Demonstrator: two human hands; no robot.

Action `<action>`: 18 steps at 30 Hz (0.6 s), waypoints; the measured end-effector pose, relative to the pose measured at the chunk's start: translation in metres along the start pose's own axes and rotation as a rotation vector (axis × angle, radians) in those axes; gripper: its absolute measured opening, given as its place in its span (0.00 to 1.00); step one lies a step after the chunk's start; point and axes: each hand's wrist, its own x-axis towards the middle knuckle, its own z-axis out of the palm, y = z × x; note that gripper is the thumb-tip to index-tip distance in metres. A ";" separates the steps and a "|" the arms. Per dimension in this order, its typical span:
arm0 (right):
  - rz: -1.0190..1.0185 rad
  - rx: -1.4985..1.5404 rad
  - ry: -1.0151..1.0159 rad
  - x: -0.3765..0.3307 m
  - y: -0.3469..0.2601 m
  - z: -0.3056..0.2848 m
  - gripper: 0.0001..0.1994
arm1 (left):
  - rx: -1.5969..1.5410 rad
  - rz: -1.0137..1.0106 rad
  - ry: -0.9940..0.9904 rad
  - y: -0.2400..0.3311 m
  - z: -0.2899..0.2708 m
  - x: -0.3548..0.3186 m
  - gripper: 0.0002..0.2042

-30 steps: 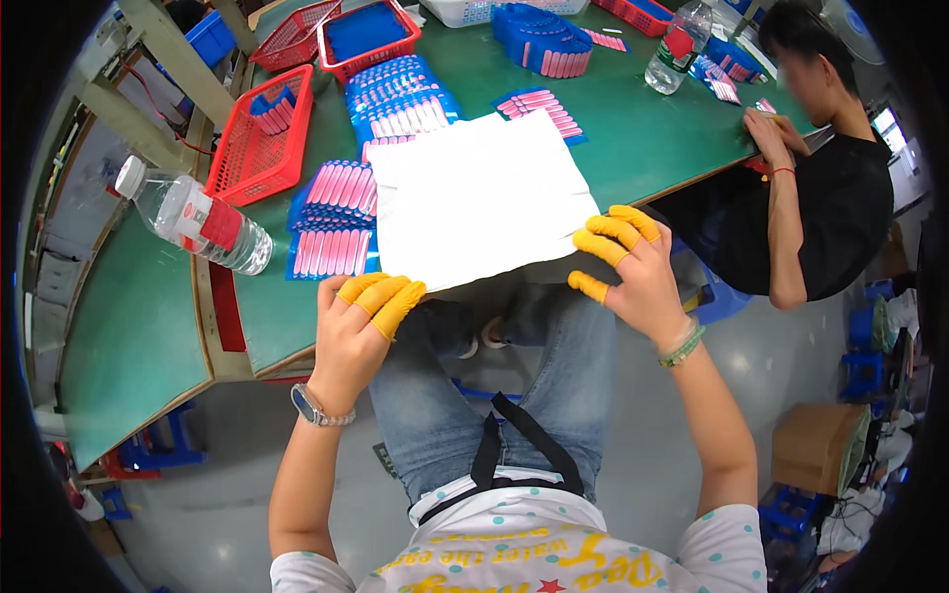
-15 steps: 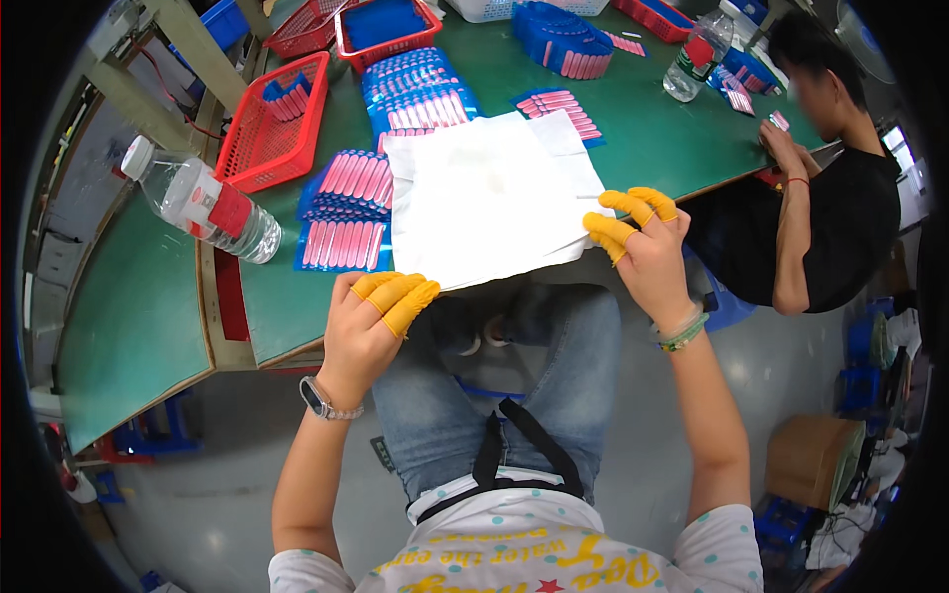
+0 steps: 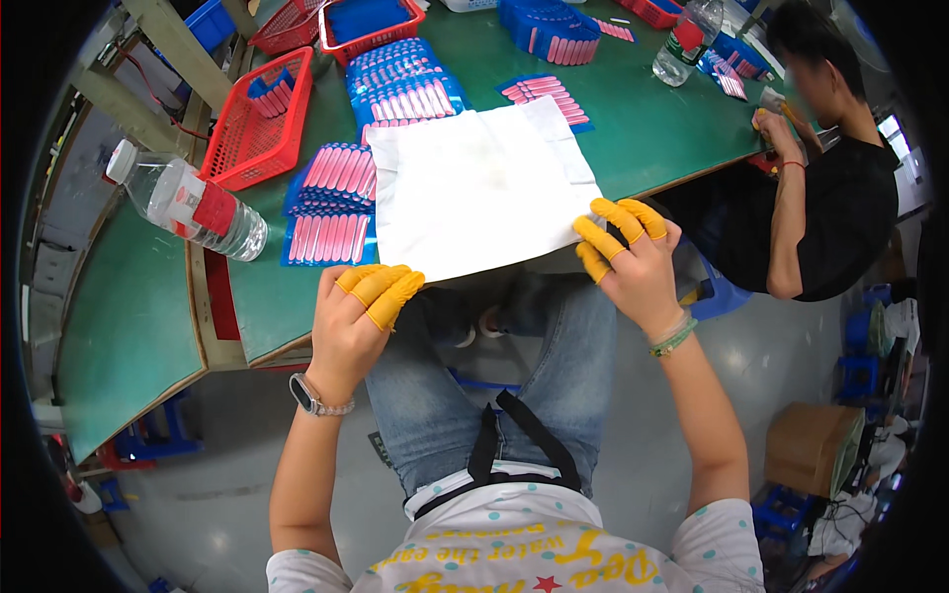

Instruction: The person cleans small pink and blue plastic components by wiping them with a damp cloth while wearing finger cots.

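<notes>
A thin white sheet point(image 3: 479, 188), paper or cloth, lies spread over the near edge of the green table, its near edge over my lap. Yellow finger cots cover several fingers of both my hands. My left hand point(image 3: 361, 311) pinches the sheet's near left corner, its fingers bunched together. At the near right corner, my right hand point(image 3: 633, 257) has its fingers closed on the sheet's edge. Left of the sheet, touching it, are stacked blue cards with pink strips point(image 3: 331, 203). More such cards point(image 3: 405, 84) lie just behind it, and another card point(image 3: 549, 99) lies beyond its far right side.
A water bottle point(image 3: 188, 203) stands at the left, by a red basket point(image 3: 259, 124). Another red basket point(image 3: 371, 25) holds blue pieces. Farther back are a coil of blue cards point(image 3: 549, 30) and a second bottle point(image 3: 687, 44). A co-worker in black point(image 3: 820, 188) sits at the right.
The sheet now lies more evenly spread, with its right-hand folds and overlapping layers no longer showing. Both my hands still hold its near corners. The co-worker's hands have shifted slightly.
</notes>
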 end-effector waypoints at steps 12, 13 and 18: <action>-0.137 -0.101 0.201 -0.001 0.003 0.027 0.18 | -0.025 -0.022 0.020 0.000 0.003 -0.001 0.17; -0.140 -0.097 0.202 0.000 0.006 0.026 0.18 | -0.016 -0.014 0.014 0.000 0.003 -0.001 0.18; -0.119 -0.046 0.091 0.019 0.012 0.004 0.18 | 0.044 -0.010 0.026 -0.001 -0.004 0.008 0.18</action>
